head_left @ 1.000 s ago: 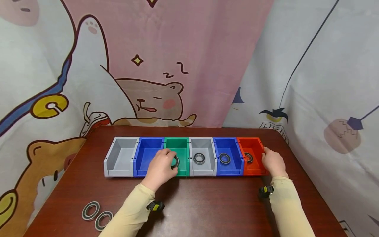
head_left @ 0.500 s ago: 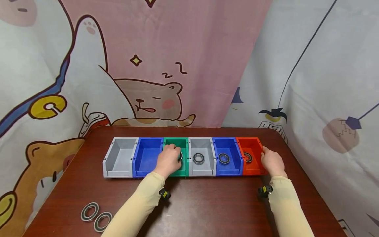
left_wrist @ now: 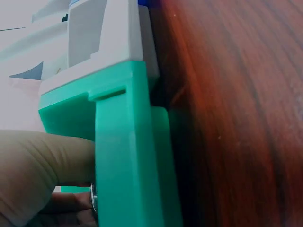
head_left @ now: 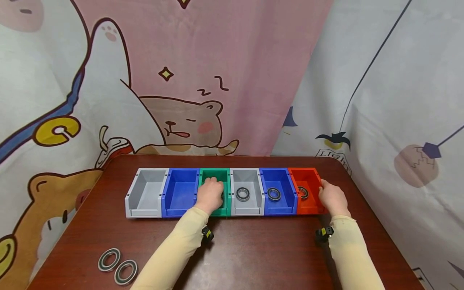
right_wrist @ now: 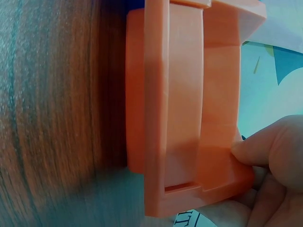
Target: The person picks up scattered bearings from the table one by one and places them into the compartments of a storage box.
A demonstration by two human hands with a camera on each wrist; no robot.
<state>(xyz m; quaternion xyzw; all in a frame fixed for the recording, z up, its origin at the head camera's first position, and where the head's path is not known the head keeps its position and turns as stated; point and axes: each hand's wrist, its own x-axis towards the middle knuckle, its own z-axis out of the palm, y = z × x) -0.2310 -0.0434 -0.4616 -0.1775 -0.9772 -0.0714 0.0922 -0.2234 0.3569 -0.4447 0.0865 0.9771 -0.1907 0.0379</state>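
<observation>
My left hand [head_left: 210, 195] reaches down into the green bin [head_left: 226, 185], thumb and fingers curled. In the left wrist view a shiny sliver of a bearing [left_wrist: 93, 198] shows between thumb and fingers, just behind the bin's front wall; the rest of it is hidden. My right hand [head_left: 333, 197] grips the right side wall of the red bin [head_left: 304, 177], with the thumb [right_wrist: 251, 146] on the inside and the fingers outside. A bearing [head_left: 303, 192] lies in that red bin. Single bearings also lie in the right grey bin [head_left: 242, 194] and the right blue bin [head_left: 274, 194].
The bins stand side by side in a row across the brown table [head_left: 246, 253]. At the left end are a grey bin [head_left: 148, 193] and a blue bin [head_left: 181, 191]. Two more bearings [head_left: 109, 259] lie on the table at front left. A printed curtain [head_left: 246, 80] hangs behind.
My left hand has moved right and deeper into the green bin, and the bearing it holds has dropped from sight in the head view. The right hand keeps its place on the red bin.
</observation>
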